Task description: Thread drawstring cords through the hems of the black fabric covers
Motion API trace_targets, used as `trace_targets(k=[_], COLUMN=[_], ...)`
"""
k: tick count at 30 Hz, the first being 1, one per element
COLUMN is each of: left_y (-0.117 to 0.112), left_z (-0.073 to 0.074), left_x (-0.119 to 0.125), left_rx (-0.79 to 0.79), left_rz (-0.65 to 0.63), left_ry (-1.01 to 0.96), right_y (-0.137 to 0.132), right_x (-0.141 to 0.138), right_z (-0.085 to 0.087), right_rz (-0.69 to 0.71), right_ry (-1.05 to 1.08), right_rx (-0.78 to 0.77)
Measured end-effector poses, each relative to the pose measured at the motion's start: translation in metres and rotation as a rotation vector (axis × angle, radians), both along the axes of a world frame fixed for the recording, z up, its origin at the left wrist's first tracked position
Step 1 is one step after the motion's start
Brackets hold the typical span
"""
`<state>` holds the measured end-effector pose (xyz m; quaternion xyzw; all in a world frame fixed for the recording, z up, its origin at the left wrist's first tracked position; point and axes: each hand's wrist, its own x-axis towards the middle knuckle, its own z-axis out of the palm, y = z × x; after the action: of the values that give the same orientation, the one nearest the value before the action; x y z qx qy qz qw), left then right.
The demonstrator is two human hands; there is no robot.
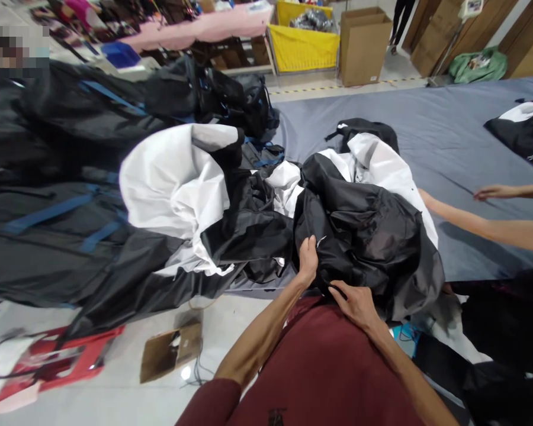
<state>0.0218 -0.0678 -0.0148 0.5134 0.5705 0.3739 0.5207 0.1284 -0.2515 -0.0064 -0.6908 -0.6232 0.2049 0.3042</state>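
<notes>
A crumpled black fabric piece (368,231) with a white inner side lies bunched on the table in front of me. My left hand (308,260) is closed on its near left part, thumb on top. Lower and to the right, my right hand (355,303) pinches the near edge of the same black fabric close to my body. Some of its fingers are hidden by the cloth. Left of my hands rests another heap of black fabric with a large white lining (173,177) turned outward.
Dark bags with blue straps (66,210) pile up at the left. From the right reach a co-worker's arms; one hand (495,192) hovers over the grey table cover (462,142), the other is behind the white cloth. Beyond stand a yellow bin (304,50) and a cardboard box (364,50).
</notes>
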Motion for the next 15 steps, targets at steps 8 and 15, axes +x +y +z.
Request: trace_targets(k=[8,15], left_y=[0.033,0.088], left_z=[0.010,0.013], left_x=[0.011,0.002], left_rx=[0.073,0.090], left_rz=[0.139,0.282], left_ry=[-0.222,-0.214], right_y=[0.002,-0.030], right_x=[0.004,0.023], right_z=[0.011,0.001], right_rz=[-0.182,-0.346], right_ry=[-0.003,-0.223], right_rx=[-0.130,-0.397])
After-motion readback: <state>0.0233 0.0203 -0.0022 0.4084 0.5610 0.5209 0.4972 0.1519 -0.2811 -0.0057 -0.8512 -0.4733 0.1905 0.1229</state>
